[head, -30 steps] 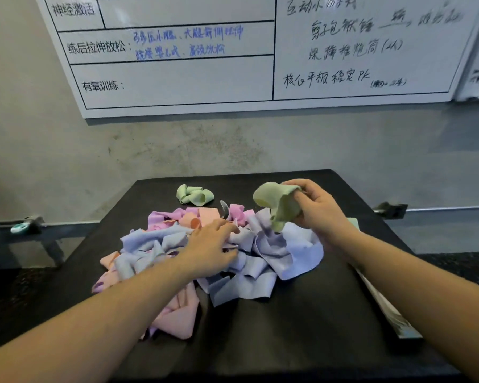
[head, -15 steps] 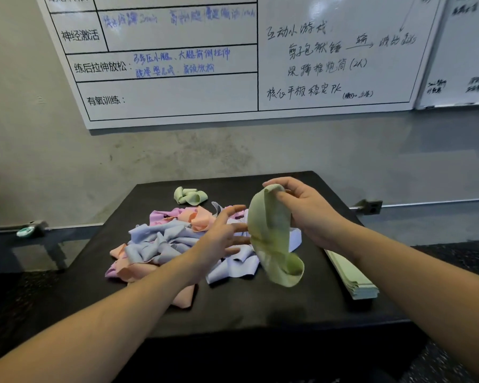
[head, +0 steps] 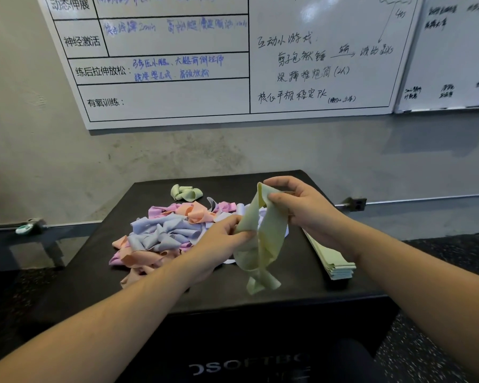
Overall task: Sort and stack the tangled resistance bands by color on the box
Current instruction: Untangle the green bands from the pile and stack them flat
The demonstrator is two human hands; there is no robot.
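Since half a second back: left hand (head: 224, 239) lifted off the pile and closed on the green band (head: 263, 239); band more unfurled, hanging longer.

Front face of black box (head: 233, 324): white lettering "OSOFTBO", cut off at both ends. On the wall, two whiteboards: large whiteboard (head: 233, 64) with printed row labels 动态伸展, 神经激活, 练后拉伸放松, 有氧训练, plus blue and black handwriting, partly legible ("2min", "PK", "(2人)"); second whiteboard (head: 454, 56) at right, writing too blurred to read.

Two hands, both on one green band. Right hand (head: 302, 205): thumb and fingers pinching the top edge, grip narrow. Left hand: fingers curled round the band's left side lower down, grip likewise narrow. Band held up above the box top, its lower end curling just over the surface, between pile and stack.

One tangled pile (head: 172, 233) of lilac, pink and peach bands on the box top, count impossible to tell. One small green clump (head: 186, 192) behind the pile, well apart from the hands. One flat stack of green bands (head: 332, 258) along the right edge, several layers.
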